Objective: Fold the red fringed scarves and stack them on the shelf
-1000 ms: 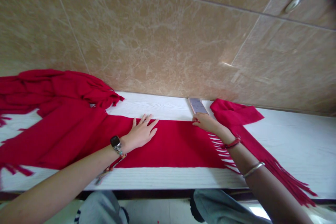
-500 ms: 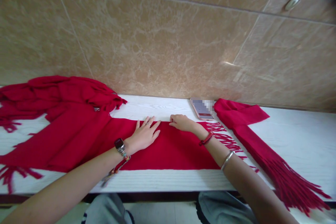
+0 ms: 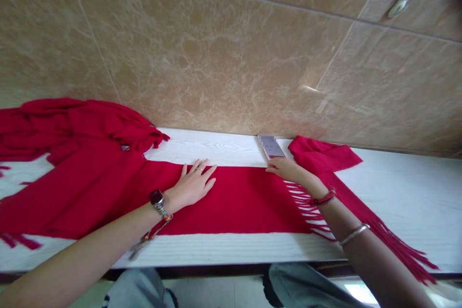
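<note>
A red fringed scarf (image 3: 241, 199) lies spread flat across the white wooden table (image 3: 407, 197). My left hand (image 3: 191, 184) rests palm down on it with the fingers stretched out. A watch and a beaded bracelet sit on that wrist. My right hand (image 3: 287, 168) lies flat at the scarf's far edge near its fringed right end, fingers extended along the cloth. A red cord and a metal bangle circle that wrist.
A phone (image 3: 271, 146) lies by the tiled wall (image 3: 231, 48), just behind my right hand. A second red scarf (image 3: 325, 159) trails off to the right, its fringe over the table edge. Bunched red cloth (image 3: 79, 120) is heaped at the left.
My right hand slid left along the scarf's far edge towards my left hand, then back right to the fringed end. My left hand stayed in place.
</note>
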Motion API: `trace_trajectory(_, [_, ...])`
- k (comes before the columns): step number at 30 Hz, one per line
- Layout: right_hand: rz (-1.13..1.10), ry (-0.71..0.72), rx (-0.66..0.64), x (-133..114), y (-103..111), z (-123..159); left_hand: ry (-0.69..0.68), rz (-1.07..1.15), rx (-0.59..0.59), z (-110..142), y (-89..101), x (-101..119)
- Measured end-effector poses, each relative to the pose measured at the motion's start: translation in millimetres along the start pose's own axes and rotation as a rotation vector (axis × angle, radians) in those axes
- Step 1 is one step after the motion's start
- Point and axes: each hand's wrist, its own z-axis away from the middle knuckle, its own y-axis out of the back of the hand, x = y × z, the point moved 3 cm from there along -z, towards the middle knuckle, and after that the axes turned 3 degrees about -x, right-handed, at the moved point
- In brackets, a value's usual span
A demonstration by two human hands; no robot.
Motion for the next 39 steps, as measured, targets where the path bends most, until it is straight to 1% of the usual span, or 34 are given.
trace_trajectory(3, [0.025,-0.097,0.005,17,-6,16,0.007,0.0,-0.003,0,-0.2,-1])
trace_trajectory(5, [0.046,-0.142,0.016,20,-4,26,0.004,0.001,0.011,-1,-1.2,-1])
trace_trajectory(7, [0.067,-0.173,0.034,18,2,33,-0.001,-0.001,0.025,-1,-1.9,-2])
trace_trajectory(9, [0.079,-0.186,0.055,8,11,35,0.0,-0.002,0.029,-1,-2.0,-1])
trace_trajectory(11, [0.055,-0.15,0.096,-10,22,31,0.002,-0.001,0.02,-1,-1.4,-1])
trace_trajectory(12, [0.024,-0.101,0.131,-23,27,27,0.002,0.0,0.013,-1,-0.9,-1])
trace_trajectory(15, [-0.137,0.119,0.222,-70,36,16,-0.007,0.008,0.0,0,0.6,-1])
trace_trajectory(16, [-0.189,0.206,0.231,-86,36,13,-0.011,0.011,-0.002,0,1.2,-1])
trace_trajectory(18, [-0.261,0.289,0.213,-111,31,8,-0.024,0.011,-0.013,1,2.4,-2])
trace_trajectory(20, [-0.29,0.303,0.163,-126,21,4,-0.025,0.01,-0.032,3,4.0,-3])
trace_trajectory(22, [-0.293,0.296,0.129,-131,11,3,0.016,0.017,-0.057,5,5.9,-4])
trace_trajectory(26, [-0.273,0.29,0.147,-123,0,5,0.121,0.043,-0.113,8,7.8,-6])
trace_trajectory(30, [-0.242,0.278,0.175,-106,-7,14,0.12,0.056,-0.113,7,6.0,-7])
trace_trajectory(35, [-0.206,0.219,0.237,-70,-25,30,0.112,0.055,-0.095,6,4.6,-9])
trace_trajectory(39, [-0.147,0.198,0.257,-41,-39,41,0.106,0.046,-0.083,5,3.4,-8])
